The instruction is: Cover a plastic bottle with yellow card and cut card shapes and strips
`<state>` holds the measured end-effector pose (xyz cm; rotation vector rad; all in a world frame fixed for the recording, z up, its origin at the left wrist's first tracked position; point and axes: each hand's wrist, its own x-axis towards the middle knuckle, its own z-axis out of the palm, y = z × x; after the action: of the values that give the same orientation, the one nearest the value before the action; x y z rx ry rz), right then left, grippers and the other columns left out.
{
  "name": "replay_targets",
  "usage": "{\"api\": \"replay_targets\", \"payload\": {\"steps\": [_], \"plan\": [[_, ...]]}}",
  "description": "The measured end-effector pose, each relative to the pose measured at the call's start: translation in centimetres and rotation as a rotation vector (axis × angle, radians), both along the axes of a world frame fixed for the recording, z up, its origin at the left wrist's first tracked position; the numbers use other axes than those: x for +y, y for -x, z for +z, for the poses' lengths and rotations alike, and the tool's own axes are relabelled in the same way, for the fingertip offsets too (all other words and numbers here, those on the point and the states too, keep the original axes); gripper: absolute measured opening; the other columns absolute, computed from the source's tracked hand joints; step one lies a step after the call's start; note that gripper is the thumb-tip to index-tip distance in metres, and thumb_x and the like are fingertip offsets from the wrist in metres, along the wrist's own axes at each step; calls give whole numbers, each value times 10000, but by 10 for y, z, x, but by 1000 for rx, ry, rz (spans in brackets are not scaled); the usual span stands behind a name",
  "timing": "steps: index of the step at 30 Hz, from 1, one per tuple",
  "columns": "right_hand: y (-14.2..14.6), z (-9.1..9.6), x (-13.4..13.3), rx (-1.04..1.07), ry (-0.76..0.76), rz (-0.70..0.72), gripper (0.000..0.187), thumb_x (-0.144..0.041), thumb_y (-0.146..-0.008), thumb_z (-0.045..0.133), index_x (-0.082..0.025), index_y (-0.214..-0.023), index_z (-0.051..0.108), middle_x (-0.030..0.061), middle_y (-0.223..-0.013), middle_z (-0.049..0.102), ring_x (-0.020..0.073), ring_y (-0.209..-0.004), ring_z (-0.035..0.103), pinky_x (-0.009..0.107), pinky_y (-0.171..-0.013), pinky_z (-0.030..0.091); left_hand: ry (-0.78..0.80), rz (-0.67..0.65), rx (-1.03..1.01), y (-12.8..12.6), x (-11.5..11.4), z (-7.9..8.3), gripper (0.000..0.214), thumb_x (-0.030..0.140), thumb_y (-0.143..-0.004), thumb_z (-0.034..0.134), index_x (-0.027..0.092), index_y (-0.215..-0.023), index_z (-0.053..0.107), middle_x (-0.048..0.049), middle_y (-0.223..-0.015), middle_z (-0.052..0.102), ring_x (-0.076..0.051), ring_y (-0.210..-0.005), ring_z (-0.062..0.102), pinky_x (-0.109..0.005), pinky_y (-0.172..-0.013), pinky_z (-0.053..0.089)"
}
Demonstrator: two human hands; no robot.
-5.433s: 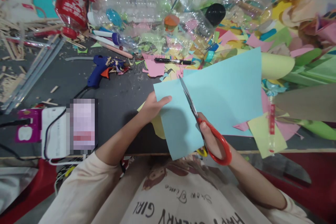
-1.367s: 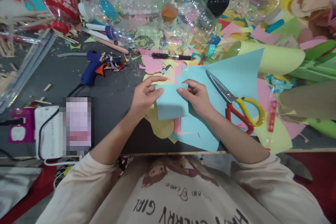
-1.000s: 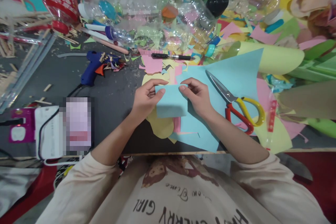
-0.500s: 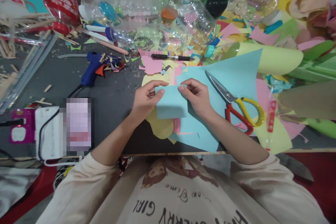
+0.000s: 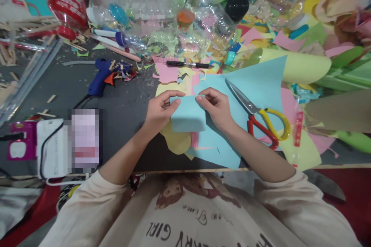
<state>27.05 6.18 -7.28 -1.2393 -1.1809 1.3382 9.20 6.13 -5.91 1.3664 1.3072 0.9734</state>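
blue card point(image 5: 188, 115): 1 | large blue sheet point(image 5: 261, 82): 1 | scissors point(image 5: 251, 106): 1 | glue gun point(image 5: 99, 79): 1 | black pen point(image 5: 188, 65): 1

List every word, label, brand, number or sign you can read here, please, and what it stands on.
"GIRL": cream printed fabric shirt.
"Time": same shirt; preceding word partly lost in folds.
Cut off: the shirt's lowest lettering.
Too blurred: red-labelled clear plastic bottle; red-marked clear plastic strip.
Pixelated: rectangular lilac screen.

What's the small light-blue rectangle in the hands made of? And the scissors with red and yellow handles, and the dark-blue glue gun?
Rectangle: probably matte paper or thin card; it's flat, thin and doesn't shine. Scissors: blades likely steel, gleaming silvery; handles perhaps plastic, smooth and brightly coloured. Glue gun: probably hard plastic, dull, with a moulded-looking shape.
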Motion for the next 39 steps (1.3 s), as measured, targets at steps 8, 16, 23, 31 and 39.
{"api": "replay_targets", "payload": {"steps": [8,16,23,31,39], "plan": [[0,2,1,0,1,-4,556,-743,-664,733,-208,-660,578,-88,-489,377,67,-461,302,241,-448,246,51,7,-13,0,-2,0,182,318,-780,681,191,-901,729,53,-531,431,-78,-472,323,-214,-459,261],[0,1,0,-12,-18,8,548,-744,-694,713,-214,-676,577,-81,-511,363,76,-478,306,248,-464,260,62,3,2,1,-2,1,175,327,-784,668,201,-894,722,40,-549,440,-97,-498,344,-230,-480,268],[0,-1,0,-31,-1,5,565,-766,-679,705,-215,-679,578,-79,-514,367,80,-486,304,251,-472,271,24,-1,22,1,-1,-1,162,345,-791,675,208,-865,719,45,-553,406,-92,-487,287,-244,-476,234],[0,0,1,-17,-16,18,558,-755,-690,706,-214,-680,571,-81,-515,361,77,-481,304,251,-462,260,10,0,14,1,-1,-1,176,335,-791,671,189,-865,735,-10,-711,647,-81,-511,425,-214,-467,329],[0,0,0,-21,-11,20,562,-764,-685,705,-218,-677,569,-86,-499,358,78,-468,310,250,-461,270,14,-3,0,0,0,-1,160,302,-789,665,188,-870,744,-26,-760,697,-99,-548,521,-216,-483,386]]}}
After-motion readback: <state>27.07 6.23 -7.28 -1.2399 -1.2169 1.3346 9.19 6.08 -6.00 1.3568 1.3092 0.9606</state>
